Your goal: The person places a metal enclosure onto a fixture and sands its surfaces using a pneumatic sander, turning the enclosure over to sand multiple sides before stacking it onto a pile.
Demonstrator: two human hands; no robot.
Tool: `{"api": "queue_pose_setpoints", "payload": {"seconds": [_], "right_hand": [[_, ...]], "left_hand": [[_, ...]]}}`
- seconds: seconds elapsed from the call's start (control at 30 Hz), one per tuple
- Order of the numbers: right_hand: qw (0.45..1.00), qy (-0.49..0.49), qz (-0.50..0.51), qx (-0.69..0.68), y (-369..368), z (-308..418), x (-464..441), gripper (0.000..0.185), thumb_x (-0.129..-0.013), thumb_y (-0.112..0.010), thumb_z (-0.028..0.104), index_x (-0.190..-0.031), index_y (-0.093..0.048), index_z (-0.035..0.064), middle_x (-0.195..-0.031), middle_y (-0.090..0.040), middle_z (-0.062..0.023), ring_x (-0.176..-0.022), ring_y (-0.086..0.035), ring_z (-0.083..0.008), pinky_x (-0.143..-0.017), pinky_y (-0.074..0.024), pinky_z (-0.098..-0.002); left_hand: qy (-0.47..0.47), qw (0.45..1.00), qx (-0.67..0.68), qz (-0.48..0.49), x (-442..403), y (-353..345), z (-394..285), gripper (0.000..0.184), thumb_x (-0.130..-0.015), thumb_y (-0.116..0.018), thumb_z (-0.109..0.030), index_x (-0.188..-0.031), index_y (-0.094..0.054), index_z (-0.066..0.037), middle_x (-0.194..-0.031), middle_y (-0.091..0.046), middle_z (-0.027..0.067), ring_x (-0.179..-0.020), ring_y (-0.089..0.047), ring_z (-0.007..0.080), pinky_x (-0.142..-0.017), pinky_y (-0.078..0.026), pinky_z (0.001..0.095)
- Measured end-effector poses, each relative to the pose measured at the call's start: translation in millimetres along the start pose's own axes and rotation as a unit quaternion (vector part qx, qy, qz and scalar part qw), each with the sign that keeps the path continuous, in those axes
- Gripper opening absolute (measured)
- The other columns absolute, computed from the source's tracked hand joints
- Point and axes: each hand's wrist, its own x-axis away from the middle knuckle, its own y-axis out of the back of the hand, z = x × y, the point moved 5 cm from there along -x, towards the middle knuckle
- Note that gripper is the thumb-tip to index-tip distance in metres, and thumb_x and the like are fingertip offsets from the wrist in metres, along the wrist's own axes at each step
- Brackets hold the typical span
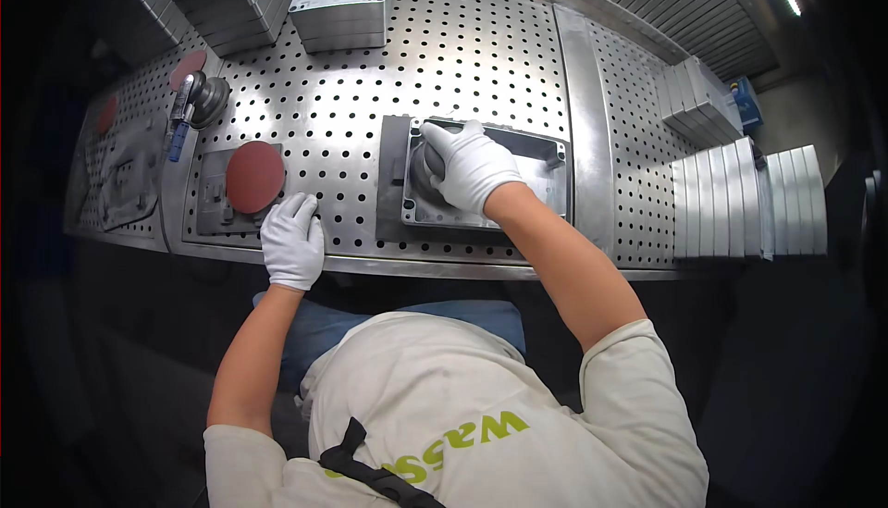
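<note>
A grey metal housing [546, 198], open at the top, lies on a dark mat [393, 152] on the perforated metal table. My right hand [467, 166], in a white glove, is closed round a dark round object [425, 170] inside the left part of the housing. My left hand [293, 235], also gloved, rests at the table's front edge. Its fingertips are beside a red sanding disc [255, 178] on a dark plate [213, 198]; the fingers lie extended, with nothing visible in them.
A round sander [211, 101] with a blue-marked fitting lies at the left. Metal boxes [342, 4] are stacked at the back, and grey metal parts [717, 203] stand in rows at the right. A metal strip [587, 129] divides the perforated surface.
</note>
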Motion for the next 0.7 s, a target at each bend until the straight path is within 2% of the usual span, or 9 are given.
{"api": "queue_pose_setpoints", "payload": {"seconds": [0.1, 0.13, 0.23, 0.27, 0.37, 0.43, 0.57, 0.6, 0.7], "right_hand": [[1.0, 0.008, -0.02, -0.019, -1.9, -7.7, 8.3, 0.056, -0.09, -0.067, 0.021, -0.144, -0.051, 0.0241, -0.13, -0.055, -0.0324, -0.099, -0.072, -0.0453, -0.083, -0.061, -0.0496], [0.999, 0.039, -0.011, -0.007, -1.7, -6.9, 8.9, 0.056, -0.09, -0.068, 0.02, -0.144, -0.052, 0.0244, -0.131, -0.054, -0.0315, -0.1, -0.072, -0.0455, -0.083, -0.0613, -0.0486], [0.999, 0.031, 0.02, -0.009, -4.9, -5.2, 13.5, 0.056, -0.09, -0.07, 0.02, -0.142, -0.052, 0.0244, -0.132, -0.053, -0.0305, -0.104, -0.072, -0.0458, -0.084, -0.0614, -0.0488], [0.998, 0.056, 0.025, -0.014, -5.4, -6.8, 16.0, 0.072, -0.089, -0.076, 0.027, -0.154, -0.044, 0.0283, -0.13, -0.052, -0.0355, -0.104, -0.07, -0.0469, -0.085, -0.0608, -0.0494], [0.997, 0.069, 0.027, -0.007, -5.9, -16.3, 15.3, 0.074, -0.09, -0.077, 0.026, -0.155, -0.043, 0.0292, -0.13, -0.053, -0.0347, -0.108, -0.069, -0.047, -0.088, -0.0597, -0.0502], [0.998, -0.018, 0.047, -0.025, 9.9, -38.2, 30.7, 0.076, -0.087, -0.081, 0.026, -0.154, -0.045, 0.0283, -0.136, -0.048, -0.0362, -0.117, -0.065, -0.0491, -0.099, -0.0567, -0.0502], [0.993, -0.102, -0.002, -0.061, 7.7, -100.9, 47.3, 0.083, -0.083, -0.085, 0.022, -0.155, -0.045, 0.0285, -0.136, -0.047, -0.0362, -0.119, -0.064, -0.0505, -0.103, -0.0561, -0.0484], [0.992, -0.106, -0.033, -0.064, 0.3, -116.5, 52.0, 0.083, -0.084, -0.085, 0.023, -0.156, -0.044, 0.0284, -0.137, -0.048, -0.0367, -0.119, -0.064, -0.0516, -0.104, -0.0561, -0.0481], [0.995, -0.092, -0.049, 0.003, -5.6, -114.4, 72.5, 0.078, -0.089, -0.079, 0.026, -0.158, -0.041, 0.0305, -0.143, -0.045, -0.036, -0.114, -0.068, -0.0475, -0.1, -0.0583, -0.0476]], "left_hand": [[0.001, 1.0, -0.001, 0.008, 1.8, -0.3, -0.3, 0.033, -0.087, -0.068, -0.011, -0.117, -0.073, -0.001, -0.124, -0.069, 0.016, -0.118, -0.064, 0.036, -0.108, -0.047, 0.0492], [0.003, 1.0, -0.002, 0.01, 0.4, -1.0, 0.0, 0.032, -0.087, -0.068, -0.011, -0.117, -0.073, -0.001, -0.124, -0.069, 0.016, -0.118, -0.064, 0.036, -0.108, -0.047, 0.0492], [0.001, 1.0, -0.011, 0.002, 1.6, -3.6, 0.7, 0.032, -0.087, -0.068, -0.011, -0.118, -0.073, -0.001, -0.125, -0.068, 0.0159, -0.118, -0.063, 0.0361, -0.109, -0.047, 0.0492], [-0.002, 1.0, -0.018, 0.004, 2.4, -3.0, 0.5, 0.033, -0.088, -0.068, -0.01, -0.119, -0.072, -0.002, -0.125, -0.068, 0.0159, -0.119, -0.063, 0.0362, -0.109, -0.047, 0.0492], [0.007, 1.0, -0.011, 0.017, 2.9, -4.9, 2.5, 0.033, -0.088, -0.068, -0.01, -0.12, -0.072, -0.002, -0.126, -0.068, 0.0155, -0.12, -0.063, 0.0363, -0.109, -0.047, 0.0493], [-0.006, 1.0, -0.021, -0.004, 5.6, -5.1, 1.8, 0.033, -0.088, -0.068, -0.01, -0.12, -0.072, -0.002, -0.126, -0.068, 0.0155, -0.12, -0.063, 0.0362, -0.109, -0.047, 0.0494], [-0.003, 1.0, -0.016, -0.001, 3.1, -3.2, 0.3, 0.033, -0.087, -0.068, -0.009, -0.119, -0.072, -0.002, -0.125, -0.068, 0.0154, -0.119, -0.063, 0.036, -0.108, -0.047, 0.0497], [0.0, 1.0, -0.014, 0.002, 1.9, -2.8, -0.2, 0.033, -0.087, -0.068, -0.009, -0.118, -0.072, -0.002, -0.125, -0.068, 0.0154, -0.119, -0.063, 0.0361, -0.108, -0.047, 0.0497], [0.0, 1.0, -0.01, 0.002, -0.1, -2.1, -0.8, 0.032, -0.086, -0.067, -0.009, -0.117, -0.072, -0.002, -0.124, -0.068, 0.0154, -0.118, -0.063, 0.0363, -0.106, -0.048, 0.0497]]}}
